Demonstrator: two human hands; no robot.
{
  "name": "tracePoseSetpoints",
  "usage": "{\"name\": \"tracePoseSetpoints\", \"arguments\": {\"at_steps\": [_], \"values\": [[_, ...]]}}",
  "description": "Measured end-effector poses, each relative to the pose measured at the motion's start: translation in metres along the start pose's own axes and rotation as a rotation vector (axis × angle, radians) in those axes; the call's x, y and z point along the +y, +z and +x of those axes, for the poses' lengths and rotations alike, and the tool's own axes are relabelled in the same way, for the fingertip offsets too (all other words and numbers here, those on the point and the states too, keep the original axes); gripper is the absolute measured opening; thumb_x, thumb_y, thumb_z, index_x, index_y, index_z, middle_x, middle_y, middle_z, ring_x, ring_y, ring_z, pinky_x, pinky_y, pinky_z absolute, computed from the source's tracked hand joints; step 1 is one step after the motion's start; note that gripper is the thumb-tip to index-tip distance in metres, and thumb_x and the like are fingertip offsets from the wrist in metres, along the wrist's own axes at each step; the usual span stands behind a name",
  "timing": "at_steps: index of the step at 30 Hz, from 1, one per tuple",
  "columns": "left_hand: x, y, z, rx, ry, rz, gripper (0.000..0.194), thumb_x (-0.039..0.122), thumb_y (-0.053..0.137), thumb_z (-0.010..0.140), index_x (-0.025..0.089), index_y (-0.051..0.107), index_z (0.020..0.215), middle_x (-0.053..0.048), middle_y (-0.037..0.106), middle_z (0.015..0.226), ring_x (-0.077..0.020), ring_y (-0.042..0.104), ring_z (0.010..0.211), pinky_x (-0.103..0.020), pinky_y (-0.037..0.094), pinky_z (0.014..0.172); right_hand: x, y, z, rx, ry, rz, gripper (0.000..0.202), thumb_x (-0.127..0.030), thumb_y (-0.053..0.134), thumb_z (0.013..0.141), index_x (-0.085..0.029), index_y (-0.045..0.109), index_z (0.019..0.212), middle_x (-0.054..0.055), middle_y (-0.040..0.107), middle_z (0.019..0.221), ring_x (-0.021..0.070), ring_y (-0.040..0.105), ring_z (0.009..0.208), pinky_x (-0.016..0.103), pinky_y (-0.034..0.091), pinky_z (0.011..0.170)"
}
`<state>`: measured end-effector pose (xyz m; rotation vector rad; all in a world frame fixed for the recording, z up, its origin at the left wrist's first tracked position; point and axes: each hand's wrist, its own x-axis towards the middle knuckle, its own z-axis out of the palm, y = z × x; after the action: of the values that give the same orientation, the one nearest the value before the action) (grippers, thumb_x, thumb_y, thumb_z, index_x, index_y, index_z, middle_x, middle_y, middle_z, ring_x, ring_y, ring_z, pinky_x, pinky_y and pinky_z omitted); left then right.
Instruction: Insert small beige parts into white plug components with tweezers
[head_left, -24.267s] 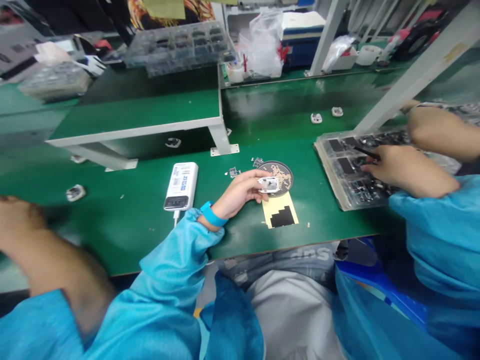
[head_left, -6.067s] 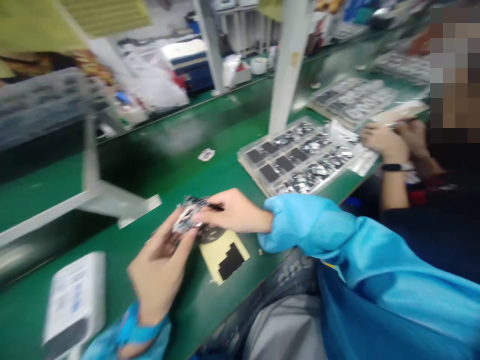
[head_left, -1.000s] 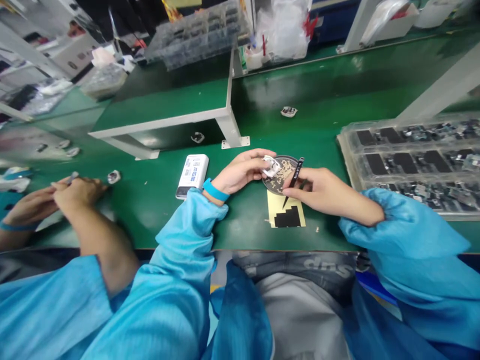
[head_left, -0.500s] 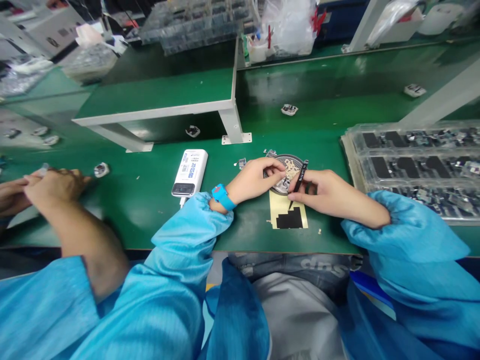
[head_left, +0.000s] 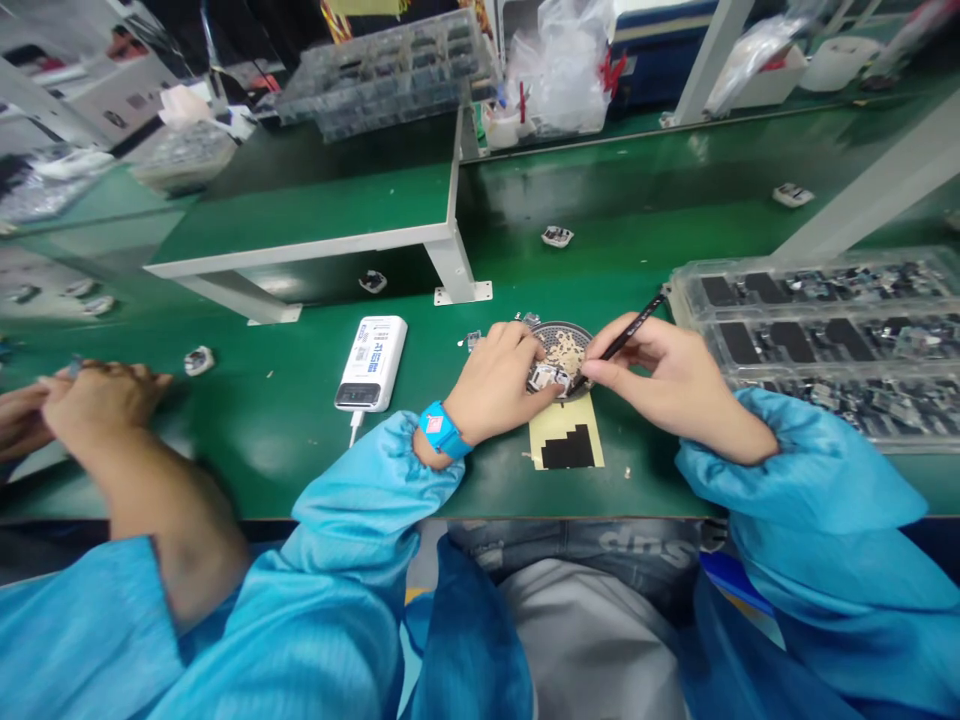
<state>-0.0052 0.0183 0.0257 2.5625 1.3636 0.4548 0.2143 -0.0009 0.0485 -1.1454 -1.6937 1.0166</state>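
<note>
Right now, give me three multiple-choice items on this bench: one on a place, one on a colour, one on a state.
1. Where does the white power bank lie?
A. left of the left hand
B. on the clear parts tray
C. on the raised shelf

2. What colour is the wristband?
A. red
B. blue
C. yellow

3. How is the black tweezers held?
A. lying loose on the bench
B. gripped in the right hand
C. stuck in the tray

Answers: 1 A, it rests on the green bench left of that hand. 2 B, a blue band circles the left wrist. 3 B, right-hand fingers pinch it, tip toward the small part over the round dish.
</note>
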Motion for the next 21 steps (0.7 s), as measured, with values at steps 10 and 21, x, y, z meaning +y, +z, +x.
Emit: {"name": "tracePoseSetpoints", "arguments": {"at_steps": [10,21], "values": [[0.0009,0.002,-0.0004,0.043,-0.018,-0.164,0.023,0.028,0.074,0.087,0.02,0.06,0.103,-0.006,0.066,0.101,-0.0264,0.057,0.101,-0.041,0.044,0.087,0.0067,0.0024,0.0015,0.29,-0.142,0.011,0.021,-0.039,0.078,0.085,-0.023,0.066,0.09,0.005,0.071,0.088,0.018,0.067,0.072,0.031,0.056,0.058],[-0.0012,0.0029,0.0031,0.214,0.042,-0.46,0.018,0.012,0.066,0.089,0.018,0.071,0.105,-0.005,0.07,0.099,-0.0171,0.064,0.088,-0.03,0.052,0.078,0.006,0.001,0.0019,0.498,-0.262,0.082,0.022,-0.04,0.078,0.086,-0.024,0.064,0.092,0.005,0.07,0.089,0.0172,0.067,0.07,0.032,0.056,0.057]]}}
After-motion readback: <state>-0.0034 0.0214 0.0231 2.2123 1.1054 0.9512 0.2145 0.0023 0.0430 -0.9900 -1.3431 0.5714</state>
